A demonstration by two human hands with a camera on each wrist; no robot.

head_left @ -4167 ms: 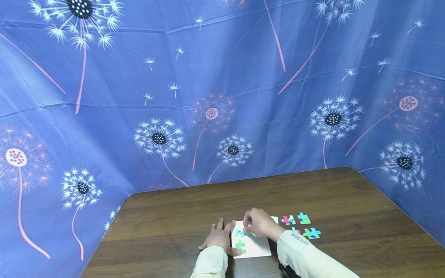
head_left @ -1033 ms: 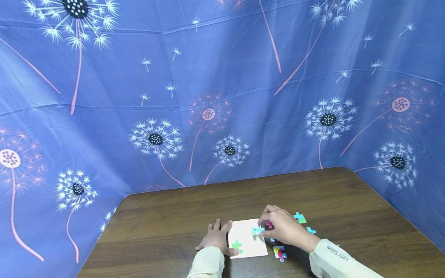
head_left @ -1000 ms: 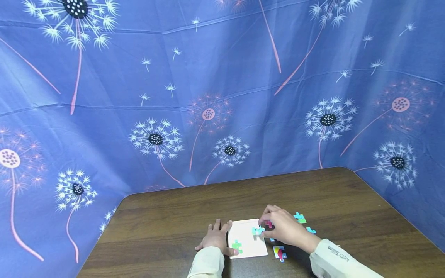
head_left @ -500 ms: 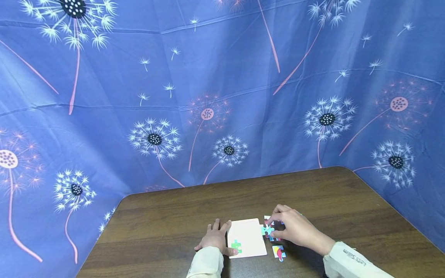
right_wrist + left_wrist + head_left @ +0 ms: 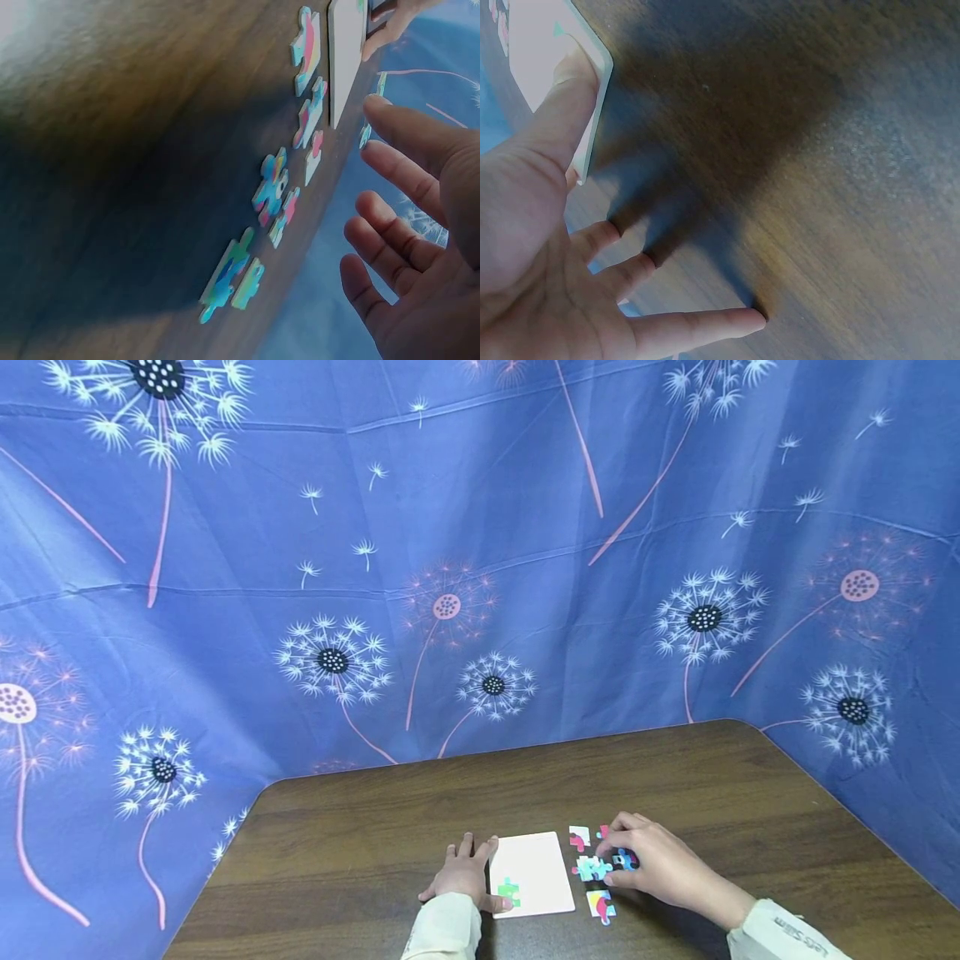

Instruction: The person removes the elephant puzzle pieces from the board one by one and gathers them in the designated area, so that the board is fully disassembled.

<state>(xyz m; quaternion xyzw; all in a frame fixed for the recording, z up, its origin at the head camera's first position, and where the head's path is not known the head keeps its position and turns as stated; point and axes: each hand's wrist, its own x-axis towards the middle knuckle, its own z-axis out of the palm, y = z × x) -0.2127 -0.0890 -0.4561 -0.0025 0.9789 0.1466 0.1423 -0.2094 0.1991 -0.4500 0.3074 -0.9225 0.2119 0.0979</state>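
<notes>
My left hand [image 5: 461, 877] rests at the left edge of a white square puzzle board [image 5: 532, 868], its fingers spread on the table and its thumb on the board's lower left. Beside that thumb, a green jigsaw piece [image 5: 509, 892] lies on the board. To the board's right, my right hand [image 5: 652, 864] pinches a light blue jigsaw piece [image 5: 596, 868] between thumb and forefinger. In the right wrist view, that piece [image 5: 365, 137] is mostly hidden by the fingertips and stands off the table.
Loose jigsaw pieces lie right of the board: a white and red one [image 5: 579, 837], a yellow and red one [image 5: 601, 906] and a blue one [image 5: 624, 860]. Several show in the right wrist view, including a green and blue one [image 5: 227, 274]. A blue dandelion-print cloth [image 5: 480, 568] hangs behind the table.
My right hand has carried the light blue piece from the board's upper left, rightward off the board and over the loose pieces. The left hand has stayed at the board's edge.
</notes>
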